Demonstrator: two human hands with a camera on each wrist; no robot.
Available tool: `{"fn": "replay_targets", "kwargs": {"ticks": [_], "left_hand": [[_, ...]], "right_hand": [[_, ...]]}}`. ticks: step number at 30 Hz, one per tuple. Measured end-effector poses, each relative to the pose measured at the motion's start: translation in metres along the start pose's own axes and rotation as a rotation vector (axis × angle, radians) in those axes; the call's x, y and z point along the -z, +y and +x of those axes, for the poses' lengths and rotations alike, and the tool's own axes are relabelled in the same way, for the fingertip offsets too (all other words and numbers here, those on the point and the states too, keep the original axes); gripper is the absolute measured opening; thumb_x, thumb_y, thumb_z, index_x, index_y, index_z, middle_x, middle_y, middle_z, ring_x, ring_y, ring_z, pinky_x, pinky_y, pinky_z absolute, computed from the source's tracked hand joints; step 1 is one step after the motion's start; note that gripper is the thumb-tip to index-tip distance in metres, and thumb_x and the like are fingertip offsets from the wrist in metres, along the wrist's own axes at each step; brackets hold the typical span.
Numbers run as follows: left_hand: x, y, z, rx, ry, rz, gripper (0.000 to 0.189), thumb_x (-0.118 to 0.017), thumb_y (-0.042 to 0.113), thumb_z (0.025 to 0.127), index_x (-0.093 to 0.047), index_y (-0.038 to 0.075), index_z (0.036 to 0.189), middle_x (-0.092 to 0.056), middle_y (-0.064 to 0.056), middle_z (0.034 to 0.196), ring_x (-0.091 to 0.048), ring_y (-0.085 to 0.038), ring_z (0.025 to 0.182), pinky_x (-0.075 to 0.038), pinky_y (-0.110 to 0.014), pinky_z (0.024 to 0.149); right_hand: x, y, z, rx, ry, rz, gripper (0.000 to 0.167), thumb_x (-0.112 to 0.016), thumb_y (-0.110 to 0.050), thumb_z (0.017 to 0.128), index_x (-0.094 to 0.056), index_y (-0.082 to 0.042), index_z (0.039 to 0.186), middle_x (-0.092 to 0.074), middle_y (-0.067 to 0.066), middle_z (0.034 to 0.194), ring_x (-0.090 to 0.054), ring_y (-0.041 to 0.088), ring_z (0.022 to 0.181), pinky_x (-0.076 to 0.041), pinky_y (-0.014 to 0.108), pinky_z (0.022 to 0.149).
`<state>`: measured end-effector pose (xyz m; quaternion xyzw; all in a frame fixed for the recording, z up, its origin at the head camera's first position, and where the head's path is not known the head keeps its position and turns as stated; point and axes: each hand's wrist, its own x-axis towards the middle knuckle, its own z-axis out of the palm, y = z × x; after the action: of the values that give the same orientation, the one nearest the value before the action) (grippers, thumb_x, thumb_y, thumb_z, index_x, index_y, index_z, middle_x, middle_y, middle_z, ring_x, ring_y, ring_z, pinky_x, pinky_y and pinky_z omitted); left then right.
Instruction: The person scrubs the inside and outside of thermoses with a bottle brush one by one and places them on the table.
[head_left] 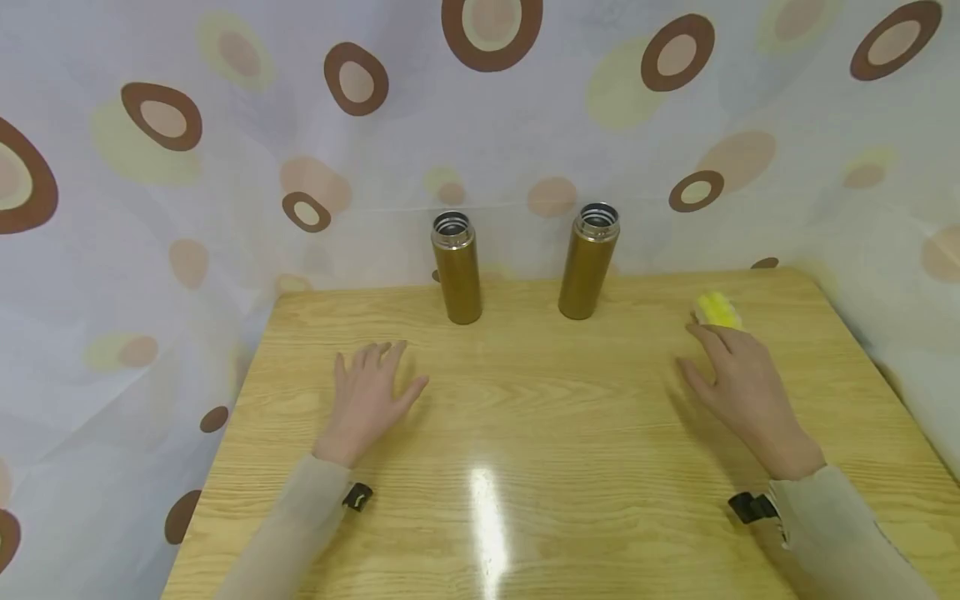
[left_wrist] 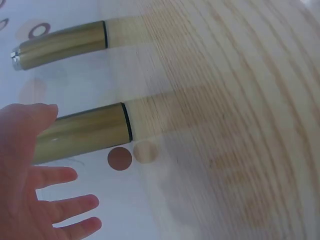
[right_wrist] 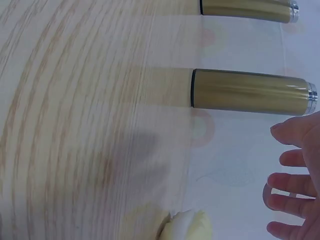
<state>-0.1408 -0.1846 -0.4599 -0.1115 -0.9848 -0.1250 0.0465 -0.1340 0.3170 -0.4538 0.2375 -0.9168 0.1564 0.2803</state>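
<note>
Two golden-brown thermos bottles, lidless with silver threaded necks, stand upright at the back of the table. My left hand [head_left: 367,402] is spread in front of the left bottle [head_left: 460,279], its fingers holding nothing. In the left wrist view, the thumb and fingers overlap that bottle [left_wrist: 87,130]. My right hand [head_left: 742,383] hovers to the right of the right bottle [head_left: 587,267], empty, with fingers loosely bent. Just beyond its fingertips in the head view lies a small, blurred yellow-and-white lump [head_left: 718,308]. The right wrist view shows this lump [right_wrist: 187,227] apart from the fingers.
The wooden table [head_left: 585,458] shows a bright light reflection near its front. A white cloth with brown and yellow ovals [head_left: 420,150] hangs behind the table and along its sides. Black wrist straps with small mounts [head_left: 752,507] sit at both sleeves.
</note>
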Motion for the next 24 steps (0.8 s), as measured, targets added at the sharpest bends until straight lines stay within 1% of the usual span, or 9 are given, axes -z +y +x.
{"fn": "replay_targets", "kwargs": {"ticks": [3, 5, 7, 11, 16, 21, 24], "left_hand": [[-0.002, 0.004, 0.0, -0.011, 0.026, -0.06, 0.069, -0.058, 0.055, 0.103, -0.05, 0.006, 0.151, -0.056, -0.023, 0.146, -0.049, -0.045, 0.136, -0.019, -0.076, 0.117], [-0.003, 0.007, -0.001, -0.02, 0.046, -0.103, 0.067, -0.059, 0.052, 0.103, -0.051, 0.004, 0.15, -0.055, -0.023, 0.147, -0.05, -0.045, 0.136, -0.018, -0.075, 0.118], [-0.004, 0.01, 0.0, -0.031, 0.064, -0.139, 0.065, -0.06, 0.05, 0.103, -0.052, 0.003, 0.148, -0.055, -0.023, 0.147, -0.05, -0.044, 0.137, -0.018, -0.074, 0.119], [-0.006, 0.015, 0.001, -0.058, 0.091, -0.195, 0.061, -0.061, 0.046, 0.103, -0.054, 0.003, 0.146, -0.056, -0.021, 0.147, -0.05, -0.041, 0.138, -0.021, -0.072, 0.119], [-0.009, 0.022, 0.003, -0.087, 0.115, -0.256, 0.056, -0.062, 0.041, 0.104, -0.056, 0.002, 0.143, -0.059, -0.021, 0.143, -0.053, -0.041, 0.135, -0.025, -0.07, 0.119], [-0.013, 0.026, 0.003, -0.095, 0.119, -0.283, 0.053, -0.062, 0.039, 0.104, -0.058, 0.002, 0.142, -0.062, -0.021, 0.14, -0.055, -0.04, 0.132, -0.031, -0.066, 0.118], [-0.015, 0.028, 0.003, -0.107, 0.125, -0.292, 0.052, -0.063, 0.038, 0.104, -0.059, 0.001, 0.14, -0.063, -0.021, 0.138, -0.056, -0.04, 0.13, -0.036, -0.062, 0.116]], "right_hand": [[0.003, -0.003, 0.001, -0.02, -0.007, 0.016, 0.049, -0.075, -0.018, 0.091, -0.062, 0.01, 0.129, -0.066, 0.031, 0.119, -0.062, 0.051, 0.104, -0.049, 0.066, 0.089], [0.005, -0.006, 0.001, -0.047, -0.023, 0.032, 0.052, -0.081, -0.008, 0.084, -0.062, 0.009, 0.129, -0.066, 0.031, 0.119, -0.061, 0.051, 0.105, -0.049, 0.066, 0.089], [0.006, -0.009, 0.001, -0.066, -0.044, 0.039, 0.054, -0.084, -0.004, 0.081, -0.062, 0.008, 0.129, -0.066, 0.031, 0.12, -0.061, 0.051, 0.106, -0.049, 0.066, 0.088], [0.006, -0.015, 0.001, -0.056, -0.057, 0.055, 0.053, -0.085, -0.003, 0.08, -0.063, 0.007, 0.128, -0.066, 0.03, 0.118, -0.062, 0.051, 0.103, -0.051, 0.066, 0.085], [0.005, -0.023, 0.005, -0.012, -0.035, 0.071, 0.051, -0.085, -0.001, 0.078, -0.064, 0.008, 0.123, -0.068, 0.027, 0.11, -0.064, 0.048, 0.098, -0.053, 0.063, 0.082], [0.002, -0.027, 0.008, 0.018, -0.039, 0.078, 0.051, -0.086, -0.002, 0.077, -0.064, 0.009, 0.122, -0.069, 0.024, 0.106, -0.065, 0.044, 0.093, -0.054, 0.059, 0.08], [0.002, -0.027, 0.007, 0.009, -0.051, 0.079, 0.05, -0.086, -0.002, 0.078, -0.064, 0.009, 0.122, -0.069, 0.024, 0.106, -0.065, 0.044, 0.093, -0.054, 0.059, 0.08]]}}
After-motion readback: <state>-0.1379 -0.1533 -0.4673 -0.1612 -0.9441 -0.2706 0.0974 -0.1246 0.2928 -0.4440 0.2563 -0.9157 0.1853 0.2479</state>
